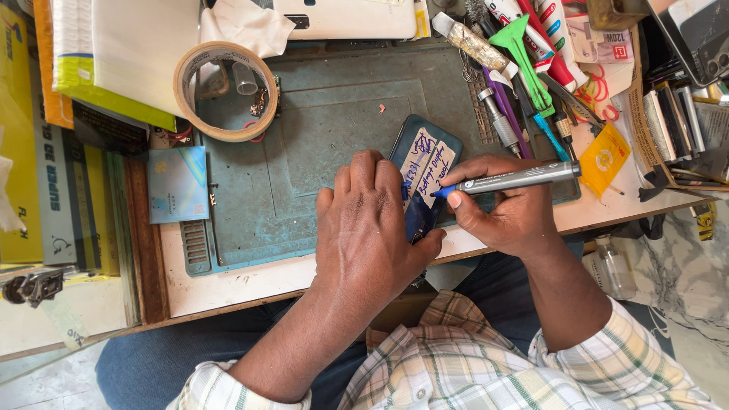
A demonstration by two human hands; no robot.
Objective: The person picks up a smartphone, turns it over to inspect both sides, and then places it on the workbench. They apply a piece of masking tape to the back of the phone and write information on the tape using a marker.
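- I look down on a cluttered repair surface [250, 277] with a worn teal work mat [319, 144] in its middle and tools heaped along the far edge.
- At the far left stand yellow boxes [19, 137], stacked on edge beside the mat; nearer in lies a small pale-blue card [177, 184], flat on the mat's left margin.
- A roll of tan tape [225, 91] rests on the mat's upper left corner, within easy reach, I judge.
- My left hand [372, 228] lies palm-down over the lower part of a dark blue phone [422, 178], fingers curled and pressing it to the mat, seemingly to steady it for writing.
- The phone sits near the mat's right side; a white paper label [425, 163] with blue handwriting is stuck on its back.
- My right hand [501, 209] has its fingers closed around a grey marker [516, 179], the blue tip touching the label's lower edge.
- Further right: a green plastic tool [524, 53], red-and-white tubes [550, 38] and a small yellow packet [604, 159] near the edge.
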